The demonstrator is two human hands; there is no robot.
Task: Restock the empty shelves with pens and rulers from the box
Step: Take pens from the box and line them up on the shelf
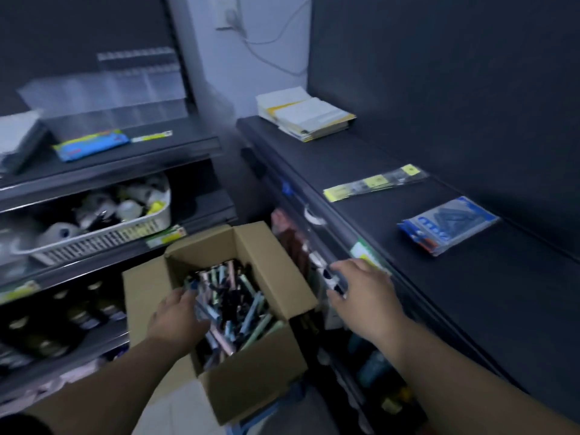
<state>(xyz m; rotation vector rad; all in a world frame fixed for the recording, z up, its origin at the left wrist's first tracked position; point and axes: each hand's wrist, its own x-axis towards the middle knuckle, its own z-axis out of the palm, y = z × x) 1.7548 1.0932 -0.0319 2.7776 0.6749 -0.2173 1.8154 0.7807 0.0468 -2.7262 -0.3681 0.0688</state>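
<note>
Two dark shelving units met at a corner. A cardboard box [251, 381] stood open on the floor between them, heaped with pens [232, 302]. The left hand [179, 318] reached into the heap, fingertips buried, so I could not tell their grip. The right hand [364, 290] hovered at the front edge of the right shelf [470, 309], fingers curled round a small blurred bundle [332, 279]. A long clear packet [375, 183] and a blue packet [448, 226] lay near that shelf's back edge.
</note>
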